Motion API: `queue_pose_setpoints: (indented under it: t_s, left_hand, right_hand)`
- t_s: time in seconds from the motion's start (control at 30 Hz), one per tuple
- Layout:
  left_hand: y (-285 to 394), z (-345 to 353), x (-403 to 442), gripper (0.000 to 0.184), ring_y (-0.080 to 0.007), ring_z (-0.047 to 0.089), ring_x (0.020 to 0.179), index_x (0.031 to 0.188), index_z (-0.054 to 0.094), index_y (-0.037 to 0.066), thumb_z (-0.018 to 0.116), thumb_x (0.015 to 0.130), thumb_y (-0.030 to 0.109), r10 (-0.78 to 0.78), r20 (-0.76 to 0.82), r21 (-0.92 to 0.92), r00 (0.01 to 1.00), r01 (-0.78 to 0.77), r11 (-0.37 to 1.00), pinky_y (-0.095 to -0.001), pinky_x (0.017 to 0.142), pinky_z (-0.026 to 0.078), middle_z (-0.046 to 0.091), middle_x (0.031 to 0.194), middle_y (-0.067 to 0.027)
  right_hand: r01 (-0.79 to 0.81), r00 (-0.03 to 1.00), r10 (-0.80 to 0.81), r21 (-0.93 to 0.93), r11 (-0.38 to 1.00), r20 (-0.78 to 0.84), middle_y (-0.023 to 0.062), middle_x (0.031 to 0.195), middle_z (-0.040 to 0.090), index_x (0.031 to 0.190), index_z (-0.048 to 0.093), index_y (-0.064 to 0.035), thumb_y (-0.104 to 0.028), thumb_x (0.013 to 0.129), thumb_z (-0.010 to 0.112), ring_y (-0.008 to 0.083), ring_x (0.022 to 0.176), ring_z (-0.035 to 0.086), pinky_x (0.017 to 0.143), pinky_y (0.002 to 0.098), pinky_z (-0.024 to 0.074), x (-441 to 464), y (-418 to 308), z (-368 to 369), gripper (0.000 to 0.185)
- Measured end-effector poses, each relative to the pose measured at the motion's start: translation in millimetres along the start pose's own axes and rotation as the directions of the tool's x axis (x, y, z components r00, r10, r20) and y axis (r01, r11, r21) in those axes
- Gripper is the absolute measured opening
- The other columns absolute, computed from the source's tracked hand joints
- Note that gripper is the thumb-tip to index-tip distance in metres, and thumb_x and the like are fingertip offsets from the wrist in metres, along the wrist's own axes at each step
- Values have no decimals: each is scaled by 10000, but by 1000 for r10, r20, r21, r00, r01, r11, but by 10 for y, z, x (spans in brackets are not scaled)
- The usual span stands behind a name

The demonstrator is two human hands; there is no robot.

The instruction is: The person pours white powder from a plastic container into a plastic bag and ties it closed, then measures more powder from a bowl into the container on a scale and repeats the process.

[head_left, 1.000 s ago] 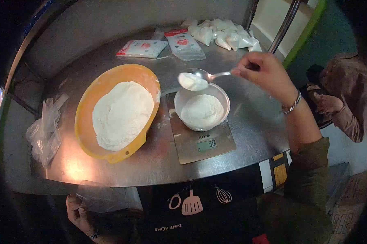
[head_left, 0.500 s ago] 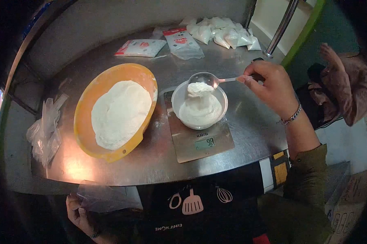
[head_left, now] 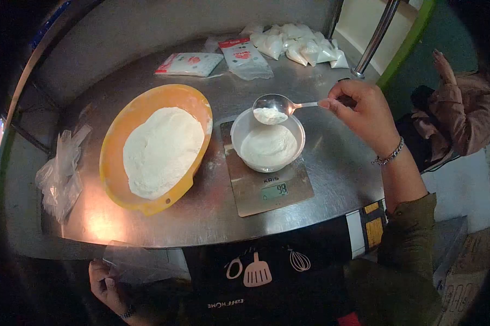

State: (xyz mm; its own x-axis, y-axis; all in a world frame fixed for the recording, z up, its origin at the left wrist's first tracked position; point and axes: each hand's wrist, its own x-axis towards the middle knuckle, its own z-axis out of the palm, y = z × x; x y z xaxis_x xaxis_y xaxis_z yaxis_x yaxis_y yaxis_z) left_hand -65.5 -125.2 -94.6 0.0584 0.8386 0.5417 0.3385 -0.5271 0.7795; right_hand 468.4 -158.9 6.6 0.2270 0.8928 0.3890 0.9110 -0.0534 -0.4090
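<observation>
My right hand (head_left: 359, 111) pinches the handle of a spoon (head_left: 282, 103) that carries some white powder. The spoon's bowl is over the back rim of a white plastic bowl (head_left: 295, 149), which also holds white powder (head_left: 267, 145). Under that bowl is a flat digital kitchen scale (head_left: 245, 201), its display reading 98. To the left, a tilted yellow-orange basin (head_left: 111, 163) holds a large heap of white powder (head_left: 163, 152). Low at the left, my left hand (head_left: 104, 285) is closed on a clear plastic bag (head_left: 141, 263) in front of the table edge.
Several tied bags of white powder (head_left: 310, 46) lie at the back, beside two red-and-white printed packs (head_left: 190, 64). Crumpled clear plastic (head_left: 63, 179) is at the left edge. At the right, another person's sleeve (head_left: 470, 114) and hand show near a metal pole (head_left: 378, 35).
Less powder is on the spoon now, and the stream falling from it has stopped. The spoon has levelled slightly. My left hand stays where it was with the bag.
</observation>
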Motion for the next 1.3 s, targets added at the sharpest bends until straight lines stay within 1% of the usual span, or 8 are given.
queue_pose_setpoints:
  t_s: [0.1, 0.43, 0.53, 0.73, 0.8, 1.03, 1.23, 1.3]
  left_hand:
    - [49, 23, 4, 379, -189, 416, 777, 706, 502, 14, 635, 832, 346, -34, 29, 0, 999, 34, 999, -322, 750, 383, 443, 800, -62]
    - [33, 26, 17, 399, -193, 436, 802, 693, 492, 27, 645, 823, 372, 29, 60, 50, 998, -32, 998, -325, 744, 383, 465, 811, -62]
    - [3, 41, -6, 398, -188, 423, 780, 701, 500, 28, 639, 827, 379, -19, -19, -70, 1000, 17, 997, -323, 726, 377, 449, 782, -48]
    - [-54, -57, -12, 393, -190, 439, 806, 723, 514, 16, 639, 831, 373, -42, 80, -42, 996, 45, 998, -319, 741, 379, 467, 821, -56]
    - [-94, -71, -32, 386, -187, 444, 797, 741, 528, 11, 638, 832, 369, -77, 21, -49, 997, 78, 996, -311, 731, 382, 479, 841, -63]
    - [-89, -59, 1, 387, -188, 452, 792, 766, 551, -1, 646, 826, 369, 6, 96, -10, 995, -5, 1000, -314, 753, 397, 494, 874, -67]
    - [-73, -13, -38, 382, -201, 447, 806, 739, 550, 6, 618, 837, 369, -65, 53, -35, 996, 67, 997, -330, 760, 382, 488, 829, -76]
    - [-13, 35, -13, 384, -199, 443, 803, 726, 542, 15, 606, 842, 375, -4, 64, 36, 998, 2, 999, -325, 754, 377, 478, 805, -70]
  right_hand:
    - [48, 999, -48, 19, 999, -19, 43, 664, 580, 750, 601, 10, -129, 782, 685, 80, 605, 538, 555, 233, 443, 2, -1, 4, 166]
    - [8, 1000, -8, 16, 1000, 2, 33, 667, 590, 746, 592, 12, -116, 784, 682, 70, 613, 541, 560, 226, 443, 18, 15, -1, 161]
    - [6, 1000, -6, 23, 1000, 6, 26, 670, 591, 744, 589, 8, -113, 785, 683, 68, 620, 548, 564, 226, 447, 26, 16, -2, 158]
    - [-20, 998, 17, 66, 998, 52, 21, 692, 596, 760, 599, 4, -78, 796, 662, 63, 651, 554, 586, 216, 450, 35, 72, 18, 110]
    - [20, 1000, -21, 52, 998, 7, 73, 613, 577, 744, 621, -11, -250, 774, 691, 140, 541, 522, 520, 292, 409, 34, 65, 20, 251]
    - [-19, 1000, 16, 152, 988, 26, 30, 588, 532, 735, 618, -13, -237, 792, 676, 95, 545, 459, 515, 282, 379, 145, -55, 24, 238]
    - [176, 984, -178, 308, 935, -23, 73, 729, 599, 813, 615, -22, -176, 811, 627, 137, 649, 567, 595, 309, 455, 288, -502, 275, 155]
    - [542, 814, -538, -49, 839, -221, 75, 821, 600, 883, 600, -49, -132, 812, 581, 200, 713, 598, 621, 342, 487, 271, -695, 417, 111]
